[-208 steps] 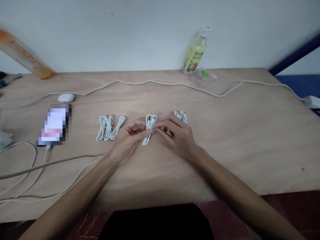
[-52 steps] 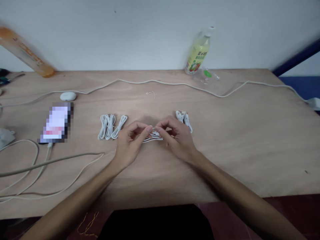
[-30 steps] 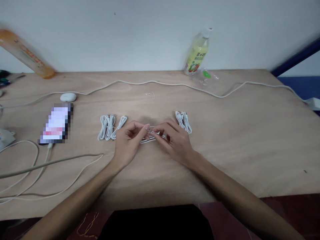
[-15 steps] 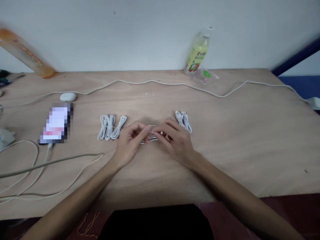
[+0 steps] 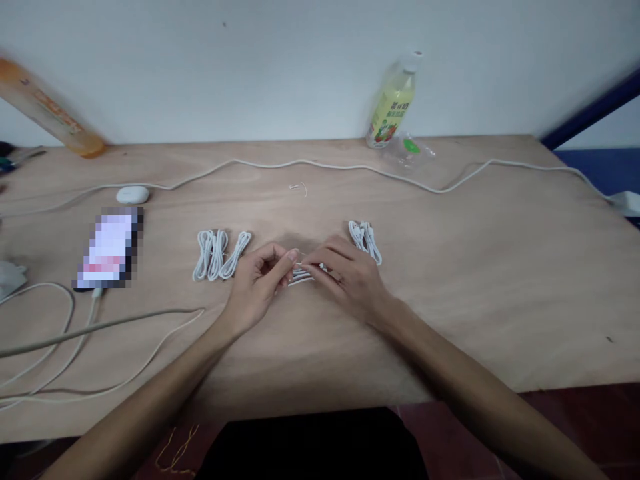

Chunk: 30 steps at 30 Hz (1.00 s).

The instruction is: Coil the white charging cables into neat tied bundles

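Observation:
My left hand [image 5: 257,283] and my right hand [image 5: 350,277] meet at the middle of the table, both closed in a pinch. Between their fingertips runs a thin white twist tie [image 5: 300,264]. Right beneath the fingers is a bundled white cable [image 5: 303,275], partly covered by the hands. Left of my left hand lie several coiled white cables [image 5: 215,255] in a row. Beyond my right hand rests another group of coiled white cables [image 5: 365,242].
Thin white tie pieces [image 5: 299,188] lie farther back. A long white cord [image 5: 325,165] crosses the table. On the left are a phone [image 5: 107,250], a white earbud case [image 5: 133,195] and loose cords. A drink bottle [image 5: 393,107] and clear plastic wrapper [image 5: 410,150] stand by the wall.
The fingertips have shifted slightly with the twist tie, and more of the cable beneath shows. The coiled cables on both sides stay put.

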{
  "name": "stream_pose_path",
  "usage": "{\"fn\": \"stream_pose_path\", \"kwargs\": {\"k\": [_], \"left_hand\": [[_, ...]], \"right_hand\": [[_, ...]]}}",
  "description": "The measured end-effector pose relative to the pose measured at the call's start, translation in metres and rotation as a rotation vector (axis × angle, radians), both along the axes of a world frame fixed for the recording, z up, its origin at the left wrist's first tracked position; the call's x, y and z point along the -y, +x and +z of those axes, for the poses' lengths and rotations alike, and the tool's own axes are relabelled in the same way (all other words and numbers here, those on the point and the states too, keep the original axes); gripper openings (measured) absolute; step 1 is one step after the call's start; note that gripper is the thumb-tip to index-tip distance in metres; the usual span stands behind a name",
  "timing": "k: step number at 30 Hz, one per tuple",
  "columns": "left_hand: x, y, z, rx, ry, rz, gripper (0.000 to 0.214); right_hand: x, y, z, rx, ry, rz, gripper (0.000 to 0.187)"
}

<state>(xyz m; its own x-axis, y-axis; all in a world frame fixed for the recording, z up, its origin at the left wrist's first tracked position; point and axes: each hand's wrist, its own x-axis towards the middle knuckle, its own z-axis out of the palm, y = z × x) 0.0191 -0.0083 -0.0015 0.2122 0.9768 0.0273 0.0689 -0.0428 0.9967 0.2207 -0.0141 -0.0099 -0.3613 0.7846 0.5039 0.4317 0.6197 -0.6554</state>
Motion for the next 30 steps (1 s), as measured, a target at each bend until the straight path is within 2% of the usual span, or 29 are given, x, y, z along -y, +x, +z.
{"fn": "stream_pose_path", "kwargs": {"k": [4, 8, 11, 17, 23, 26, 30], "left_hand": [[0.001, -0.002, -0.003, -0.088, 0.144, 0.060, 0.035], [0.003, -0.005, -0.006, -0.217, 0.354, 0.091, 0.029], [0.005, -0.007, -0.006, -0.290, 0.490, 0.071, 0.023], [0.005, -0.008, -0.010, -0.330, 0.614, 0.099, 0.019], [0.006, -0.004, -0.007, -0.229, 0.434, 0.099, 0.023], [0.005, -0.003, -0.006, -0.160, 0.339, 0.087, 0.027], [0.004, -0.004, -0.007, -0.167, 0.355, 0.072, 0.026]], "right_hand": [[0.001, -0.003, 0.005, -0.239, -0.376, 0.008, 0.019], [0.000, -0.005, 0.004, -0.478, -0.785, 0.051, 0.030], [0.001, -0.006, 0.002, -0.612, -0.965, 0.079, 0.036], [0.001, -0.009, 0.007, -0.705, -1.052, 0.143, 0.037], [0.001, -0.010, 0.005, -0.729, -1.027, 0.214, 0.032], [0.001, -0.011, 0.004, -0.703, -1.006, 0.195, 0.032], [0.001, -0.011, 0.007, -0.696, -1.042, 0.194, 0.035]]}}
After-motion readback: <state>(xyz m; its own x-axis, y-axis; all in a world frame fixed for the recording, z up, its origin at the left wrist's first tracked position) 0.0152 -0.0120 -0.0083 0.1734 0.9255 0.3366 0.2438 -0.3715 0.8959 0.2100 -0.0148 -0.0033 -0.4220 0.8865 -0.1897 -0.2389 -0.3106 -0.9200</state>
